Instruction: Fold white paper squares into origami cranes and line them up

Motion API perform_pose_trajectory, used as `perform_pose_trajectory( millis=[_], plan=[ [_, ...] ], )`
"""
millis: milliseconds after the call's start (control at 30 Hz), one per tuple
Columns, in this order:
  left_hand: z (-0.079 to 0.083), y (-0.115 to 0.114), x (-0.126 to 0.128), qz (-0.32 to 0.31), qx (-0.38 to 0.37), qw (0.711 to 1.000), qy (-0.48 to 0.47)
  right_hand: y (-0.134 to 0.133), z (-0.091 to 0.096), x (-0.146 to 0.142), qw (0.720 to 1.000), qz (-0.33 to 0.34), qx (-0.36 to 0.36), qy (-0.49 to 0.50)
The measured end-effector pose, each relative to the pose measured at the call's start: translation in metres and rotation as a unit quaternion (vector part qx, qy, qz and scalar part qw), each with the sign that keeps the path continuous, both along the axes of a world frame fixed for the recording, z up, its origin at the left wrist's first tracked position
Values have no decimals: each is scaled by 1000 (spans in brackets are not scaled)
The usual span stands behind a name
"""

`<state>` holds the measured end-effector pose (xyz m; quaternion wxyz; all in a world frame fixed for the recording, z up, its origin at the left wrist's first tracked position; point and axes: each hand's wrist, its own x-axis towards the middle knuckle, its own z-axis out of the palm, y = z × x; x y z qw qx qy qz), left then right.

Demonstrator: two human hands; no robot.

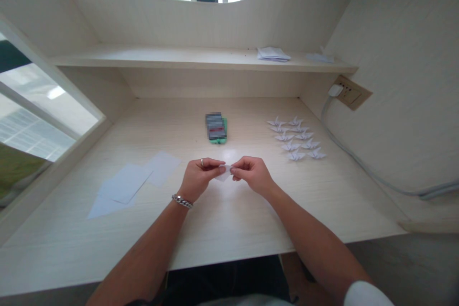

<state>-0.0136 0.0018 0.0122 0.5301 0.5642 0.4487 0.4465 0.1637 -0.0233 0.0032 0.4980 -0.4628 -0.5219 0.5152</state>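
The left hand [197, 179] is closed in a pinch, thumb and fingers gripping a small folded piece of white paper [224, 175]. The right hand [255, 174] pinches the same paper at its other edge, so the paper is between the two hands, above the pale wood-grain table [229, 234]. Its exact folds I cannot tell well, because the fingers cover a part of it. On the left hand there is a thin metal ring [202, 162], and at its wrist a silver chain bracelet [182, 201].

Just beyond the hands lies a rectangular green-edged object [224, 134], its top blurred. To the left of the left hand, flat white paper sheets [131, 181] overlap one another. Beyond and to the right of the right hand, ten small folded white paper birds [290, 147] stand in two rows. Farther from the hands, a pale wooden shelf [179, 57] carries a stack of white paper [273, 54].
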Motion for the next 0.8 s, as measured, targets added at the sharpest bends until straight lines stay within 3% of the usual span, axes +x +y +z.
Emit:
perform_pose_trajectory(
  millis=[200, 400, 567, 800],
  plan=[
    [-2, 1, -1, -34, -47, 997, -46, 3, 2, 0, 996, 3, -75, 49],
    [-2, 0, 0, -37, -57, 996, -50, 3, 2, 0, 997, -9, -73, 39],
    [0, -3, 4, -87, -50, 995, -15, 3, 1, 1, 997, -7, -68, 34],
    [-2, -3, 4, -84, -44, 995, -3, 4, 0, 0, 997, -4, -66, 37]
  ],
)
